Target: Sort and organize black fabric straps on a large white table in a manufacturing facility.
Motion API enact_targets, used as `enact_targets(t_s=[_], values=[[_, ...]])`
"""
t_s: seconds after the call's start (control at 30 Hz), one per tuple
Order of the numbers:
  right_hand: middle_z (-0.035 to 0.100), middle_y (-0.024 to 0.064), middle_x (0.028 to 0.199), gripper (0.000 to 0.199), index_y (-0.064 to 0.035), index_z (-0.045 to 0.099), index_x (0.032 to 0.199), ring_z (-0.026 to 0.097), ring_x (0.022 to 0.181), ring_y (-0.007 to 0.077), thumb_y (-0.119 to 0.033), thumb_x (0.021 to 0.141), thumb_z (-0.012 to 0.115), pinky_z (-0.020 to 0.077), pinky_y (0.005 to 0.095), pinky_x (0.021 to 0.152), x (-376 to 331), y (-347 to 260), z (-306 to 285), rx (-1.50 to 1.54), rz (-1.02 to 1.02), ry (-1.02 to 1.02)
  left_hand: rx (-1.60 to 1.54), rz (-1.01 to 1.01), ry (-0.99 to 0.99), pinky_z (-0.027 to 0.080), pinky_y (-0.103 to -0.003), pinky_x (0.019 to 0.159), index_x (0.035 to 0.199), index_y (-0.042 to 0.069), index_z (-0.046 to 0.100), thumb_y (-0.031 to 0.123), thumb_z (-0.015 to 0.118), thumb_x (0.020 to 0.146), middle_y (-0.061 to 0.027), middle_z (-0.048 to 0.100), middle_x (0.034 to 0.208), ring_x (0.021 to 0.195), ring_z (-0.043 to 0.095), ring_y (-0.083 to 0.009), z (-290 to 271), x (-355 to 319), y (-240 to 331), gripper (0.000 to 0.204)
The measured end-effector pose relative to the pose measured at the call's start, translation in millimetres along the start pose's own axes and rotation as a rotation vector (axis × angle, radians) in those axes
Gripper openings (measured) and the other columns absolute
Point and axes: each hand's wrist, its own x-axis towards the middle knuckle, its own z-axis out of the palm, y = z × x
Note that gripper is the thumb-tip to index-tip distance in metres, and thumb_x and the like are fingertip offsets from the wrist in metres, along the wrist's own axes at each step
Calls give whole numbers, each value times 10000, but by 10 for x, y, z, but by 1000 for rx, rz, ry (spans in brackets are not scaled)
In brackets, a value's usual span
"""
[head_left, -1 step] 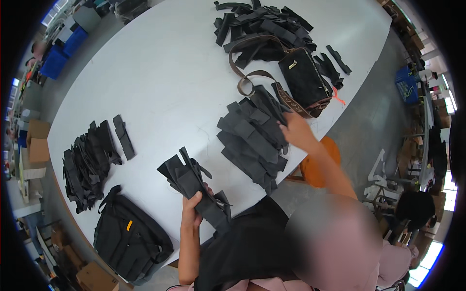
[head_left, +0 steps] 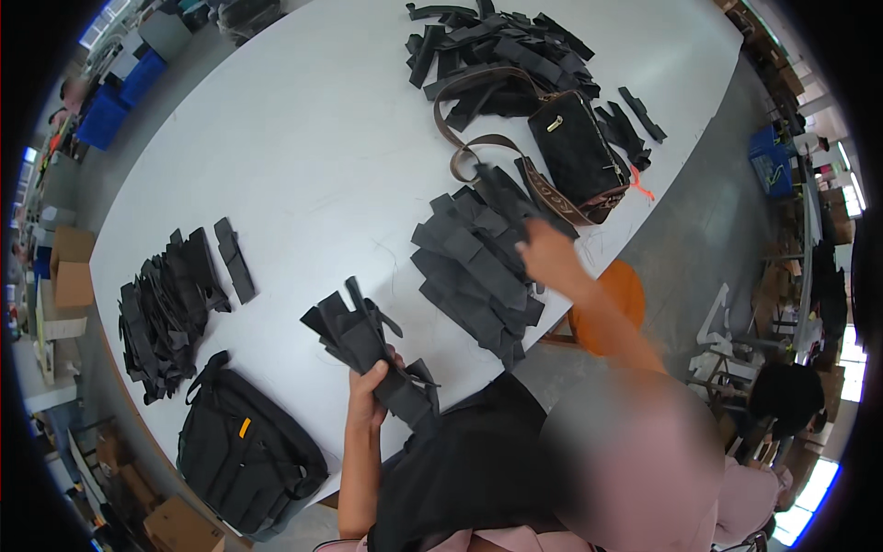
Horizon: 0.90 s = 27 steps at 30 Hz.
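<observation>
My left hand (head_left: 370, 385) is closed round a bundle of black fabric strips (head_left: 354, 336), held above the table's near edge; its strips fan out at the upper end. At the right side of a spread pile of black fabric strips (head_left: 469, 248), my right hand (head_left: 554, 258) is closed on a black fabric strip (head_left: 506, 193). Motion blurs its fingers a little, and the hand covers part of that strip. Just beyond this hand lies a dark shoulder bag (head_left: 575, 147) with a brown patterned strap.
The white table (head_left: 276, 184) carries another heap of black strips (head_left: 515, 46) at the far side and a stack (head_left: 166, 317) at the left. A black backpack (head_left: 248, 446) rests at the near left edge. An orange stool (head_left: 609, 308) stands beside the table at right.
My right hand has shifted slightly left with the strip, which now lies at a changed angle, its near end further right. My left hand and its bundle have barely moved.
</observation>
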Motion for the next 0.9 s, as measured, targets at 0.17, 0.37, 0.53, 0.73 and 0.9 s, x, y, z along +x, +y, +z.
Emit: enact_targets(t_s=[0.17, 0.37, 0.53, 0.73, 0.9], values=[[500, 187, 1046, 703, -19, 406, 1205, 542, 962, 346, -376, 694, 729, 447, 429, 811, -118, -160, 670, -264, -131, -85, 153, 59, 104, 452, -271, 647, 893, 30, 524, 167, 717, 695, -55, 537, 776, 697, 534, -146, 182, 150, -143, 308], [490, 141, 1056, 681, -48, 457, 1173, 506, 1013, 310, -344, 640, 759, 419, 406, 825, -51, -17, 400, 47, 71, -312, -106, 87, -90, 469, -331, 750, 981, -16, 537, 78, 645, 664, -90, 574, 841, 774, 574, -203, 199, -38, 155, 348], [502, 137, 1042, 584, -43, 470, 1119, 502, 1018, 306, -240, 638, 734, 426, 394, 819, -130, -235, 764, -173, -63, -6, -33, 23, -46, 488, -330, 751, 1042, -16, 524, 86, 646, 659, -109, 595, 901, 832, 596, -218, 209, -16, 57, 415], [500, 133, 992, 555, -32, 466, 1106, 522, 955, 317, -164, 632, 721, 473, 409, 768, -77, -231, 403, 24, 41, 16, -50, 90, 68, 510, -349, 757, 1096, -8, 492, 101, 632, 679, -112, 574, 914, 826, 592, -230, -130, -164, 117, 454], [478, 130, 1009, 653, -39, 416, 1152, 538, 906, 320, -133, 601, 754, 475, 393, 761, -150, -328, 871, -202, -135, 53, -72, 79, 85, 503, -345, 755, 1090, -3, 489, 94, 621, 702, -104, 565, 922, 825, 581, -222, -125, -130, 61, 422]])
